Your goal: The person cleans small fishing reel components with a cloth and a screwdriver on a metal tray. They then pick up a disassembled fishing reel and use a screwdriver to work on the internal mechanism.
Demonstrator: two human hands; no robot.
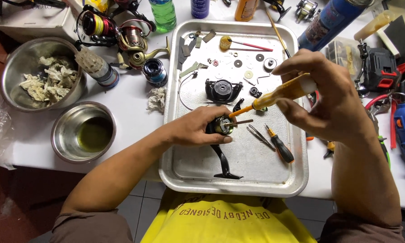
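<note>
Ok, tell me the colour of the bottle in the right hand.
Yellow-orange bottle with orange nozzle, seen in the head view.

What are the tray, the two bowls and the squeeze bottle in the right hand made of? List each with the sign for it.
Tray: looks like bare metal, perhaps aluminium; dull grey sheen, scuffed, rolled rim.
Large bowl and small bowl: likely stainless steel; bright mirror-like walls.
Squeeze bottle in the right hand: seems translucent plastic; amber contents show through, with an orange nozzle.

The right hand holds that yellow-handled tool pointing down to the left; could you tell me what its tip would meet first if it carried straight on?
Most likely the reel body in the left hand: the right hand aims the yellow-handled tool at it, with the tip apparently touching already.
</note>
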